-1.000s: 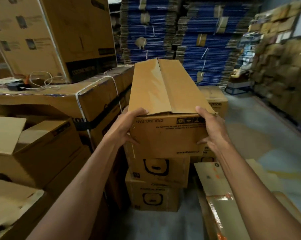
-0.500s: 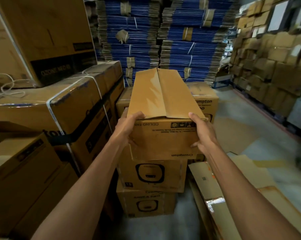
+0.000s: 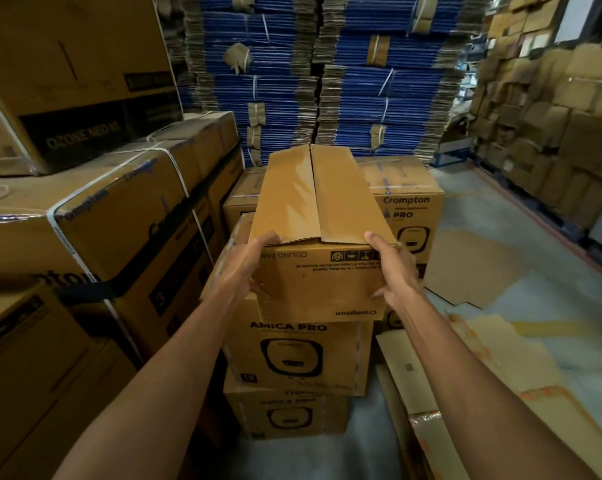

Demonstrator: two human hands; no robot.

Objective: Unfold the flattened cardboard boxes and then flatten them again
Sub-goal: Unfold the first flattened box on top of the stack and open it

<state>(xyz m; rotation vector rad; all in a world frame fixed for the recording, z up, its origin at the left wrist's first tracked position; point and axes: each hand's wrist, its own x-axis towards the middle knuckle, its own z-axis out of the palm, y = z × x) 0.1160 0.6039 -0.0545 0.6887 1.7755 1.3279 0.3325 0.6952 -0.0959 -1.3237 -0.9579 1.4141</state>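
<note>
Head view showed the unfolded ceiling-fan box (image 3: 322,282) held in the air just above the stacked Amica Pro cartons (image 3: 292,355). The left hand (image 3: 247,268) and right hand (image 3: 393,271) each clamped a near corner, thumbs over the top edge. The top flaps (image 3: 313,195) lay closed, with no tape visible. Only the near end was gripped, so the far end could probably sag or twist, and the flaps might spring up. Loose flattened cardboard sheets (image 3: 465,358) on the floor to the right could slide underfoot.
</note>
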